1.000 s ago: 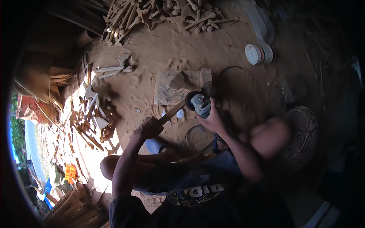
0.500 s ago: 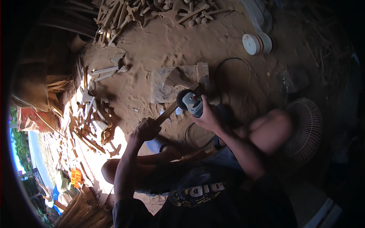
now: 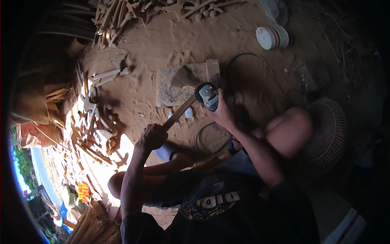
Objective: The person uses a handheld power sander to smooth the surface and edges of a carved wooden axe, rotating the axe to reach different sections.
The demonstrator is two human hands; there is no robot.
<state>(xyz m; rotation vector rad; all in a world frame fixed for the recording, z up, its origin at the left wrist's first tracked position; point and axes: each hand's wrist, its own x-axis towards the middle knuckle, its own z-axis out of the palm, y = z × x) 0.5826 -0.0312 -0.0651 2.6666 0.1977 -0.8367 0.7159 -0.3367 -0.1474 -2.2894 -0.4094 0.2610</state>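
Note:
My left hand point(image 3: 153, 136) is closed around the lower end of a long wooden axe handle point(image 3: 178, 112), which slants up and to the right. Its broad wooden axe head point(image 3: 182, 78) rests on a pale, worn block point(image 3: 166, 91) on the sandy ground. In my right hand point(image 3: 222, 113) is a grey angle grinder point(image 3: 208, 96), gripped by its body. The grinder's round disc lies over the handle close to the head and hides that stretch. Whether the disc touches the wood I cannot tell.
Axe-shaped wooden pieces are heaped at the far side point(image 3: 122, 16) and scattered on the left point(image 3: 95, 114). A white tub point(image 3: 268, 38) lies on its side at the far right. A cable point(image 3: 239, 57) loops behind the grinder. A fan point(image 3: 327, 134) stands beside my right knee.
The grinder has moved up and right along the handle, nearer the axe head, and now covers the handle's far end. My left hand keeps its hold. The whole view has shifted slightly.

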